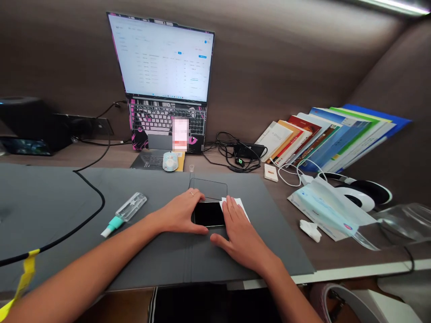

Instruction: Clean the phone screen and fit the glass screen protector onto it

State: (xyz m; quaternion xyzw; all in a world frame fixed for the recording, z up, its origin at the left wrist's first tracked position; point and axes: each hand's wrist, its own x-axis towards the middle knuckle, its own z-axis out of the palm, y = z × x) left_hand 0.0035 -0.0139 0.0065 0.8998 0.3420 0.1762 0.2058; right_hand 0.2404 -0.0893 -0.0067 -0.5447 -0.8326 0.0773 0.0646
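Observation:
A smartphone (209,214) with a black screen lies face up on the grey desk mat (161,264). My left hand (180,211) grips its left end, thumb along the near edge and fingers along the far edge. Over the phone's right end, my right hand (239,233) lies with fingers flat on a white sheet (240,204), which looks like a wipe or paper. The right thumb points away from the fingers, just below the phone. Behind the phone rests a clear, dark-edged screen protector (209,188). A clear spray bottle (130,207) with a mint cap lies to the left.
An open laptop (166,67) stands at the back, a mouse (170,161) before it. A black cable (90,215) crosses the mat's left side. Books (303,139), white headphones (363,193), a pale blue packet (332,208) and a crumpled tissue (310,230) occupy the right.

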